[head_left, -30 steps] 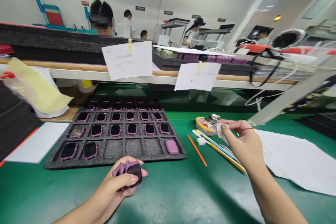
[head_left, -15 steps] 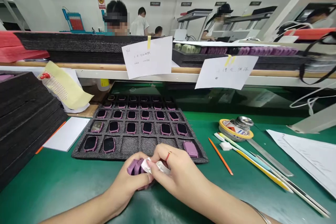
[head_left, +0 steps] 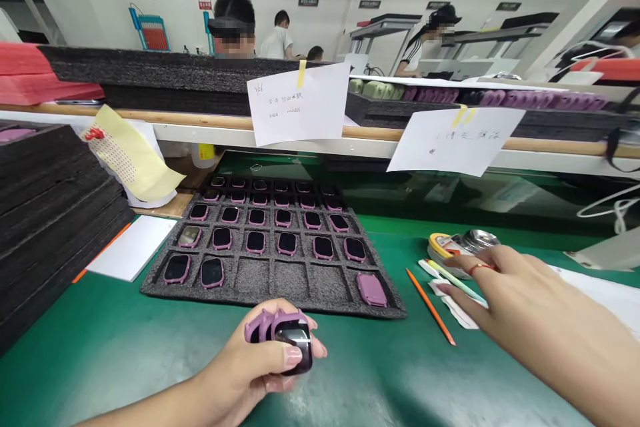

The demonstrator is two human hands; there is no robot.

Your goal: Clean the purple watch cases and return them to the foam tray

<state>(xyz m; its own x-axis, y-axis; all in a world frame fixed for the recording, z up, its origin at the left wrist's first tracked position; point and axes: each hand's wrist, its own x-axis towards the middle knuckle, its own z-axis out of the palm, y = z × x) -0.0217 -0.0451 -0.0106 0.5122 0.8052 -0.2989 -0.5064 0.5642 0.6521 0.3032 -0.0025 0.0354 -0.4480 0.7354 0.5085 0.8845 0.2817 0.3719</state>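
Observation:
My left hand (head_left: pixel 260 360) is closed around several purple smartwatch bodies (head_left: pixel 293 340), stacked side by side, with its thumb on the black screen of the front one. To the right, my right hand (head_left: pixel 505 287) reaches over the tools with its fingers spread, holding nothing that I can see. A white cloth (head_left: pixel 463 312) lies just under its thumb. Behind my left hand, a dark foam tray (head_left: pixel 250 280) carries rows of purple watch bodies, mostly screen up. One purple watch body (head_left: pixel 372 289) lies back up in the front right pocket.
An orange stick (head_left: pixel 431 307) lies right of the tray. A yellow-rimmed tin (head_left: pixel 445 247) and a green-handled tool (head_left: pixel 455 280) are partly behind my right hand. Stacked black foam trays (head_left: pixel 55 233) stand at left. A shelf (head_left: pixel 370 145) with paper notes crosses behind; people are beyond it.
My right hand has left the watch bodies and moved right to the tools. The white cloth now lies on the bench there. My left hand keeps its hold, a screen now showing.

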